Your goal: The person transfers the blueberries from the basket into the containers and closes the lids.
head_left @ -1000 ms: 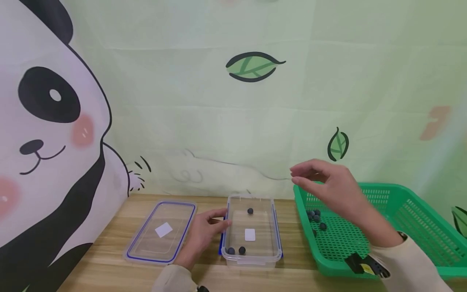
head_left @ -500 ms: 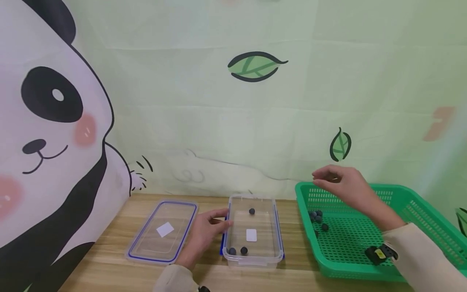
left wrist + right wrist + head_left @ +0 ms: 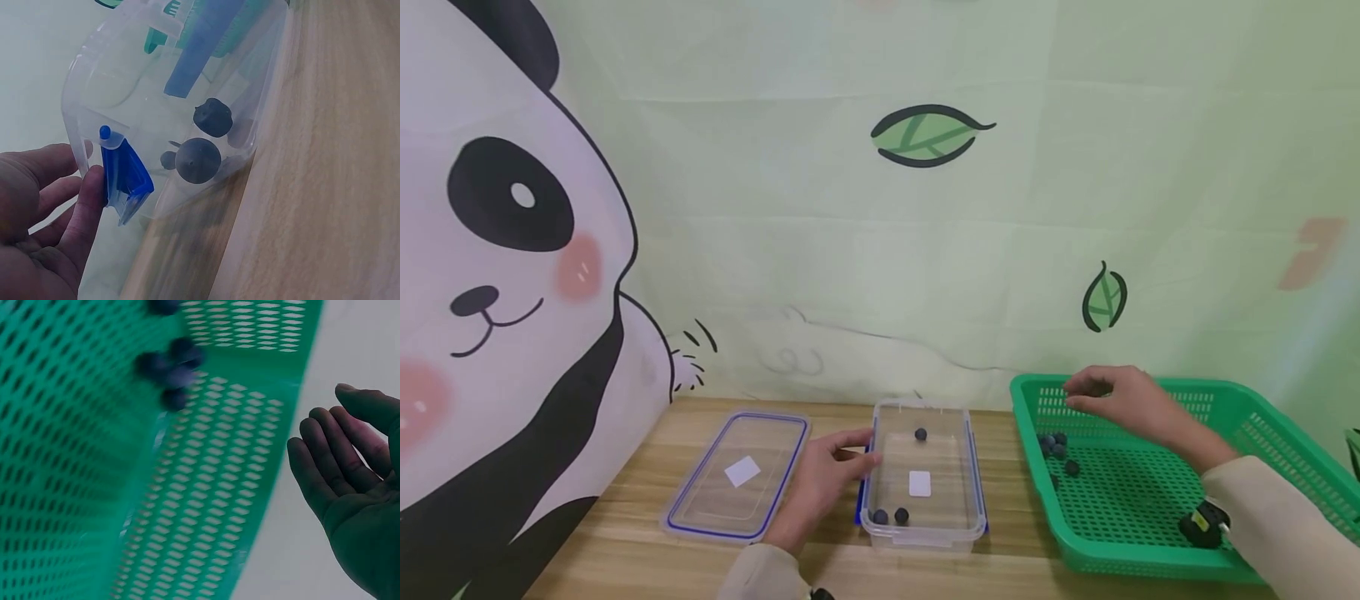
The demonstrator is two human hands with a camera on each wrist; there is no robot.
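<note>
My left hand [image 3: 829,473] pinches the left rim of a clear plastic food container [image 3: 947,521], its fingertips by the blue side latch [image 3: 128,178]. Inside lie three blueberries: one blueberry [image 3: 921,434] towards the far end, and two near the front, including this front blueberry [image 3: 902,516]. My right hand [image 3: 1123,404] hangs over the far left part of a green plastic basket [image 3: 1060,542], fingers loosely curved and holding nothing. Several blueberries [image 3: 178,376] cluster in the basket's left corner, below that hand.
The container's clear lid [image 3: 707,508], with a blue seal and a white label, lies on the wooden table [image 3: 625,533] left of the left hand. Behind the table hangs a green cloth backdrop [image 3: 820,208] printed with a panda and leaves.
My right hand has moved right and down, from beside the basket's far left corner to over the basket. The left hand keeps its place on the container.
</note>
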